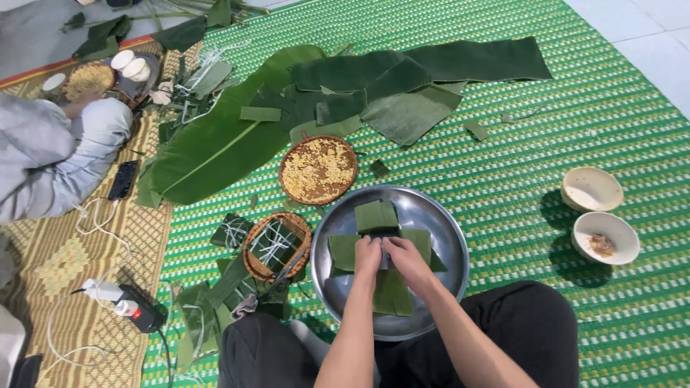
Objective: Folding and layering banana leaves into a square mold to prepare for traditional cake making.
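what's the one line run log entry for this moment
left hand + right hand: pressing crossed leaf strips | in: metal basin | nearby: yellow-grain basket

Green woven mat [575,108] over pale tiled floor [647,29].

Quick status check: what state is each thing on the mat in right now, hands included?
Left hand: pressing on the leaf strips.
Right hand: pressing beside it.
Leaf strips: laid crosswise in the pan.
Metal pan: upright, holding only the strips.
Round basket: filled with yellow grain.
Upper white bowl: nearly empty.
Lower white bowl: some brown scraps inside.
Big banana leaf: lying flat, uncut.
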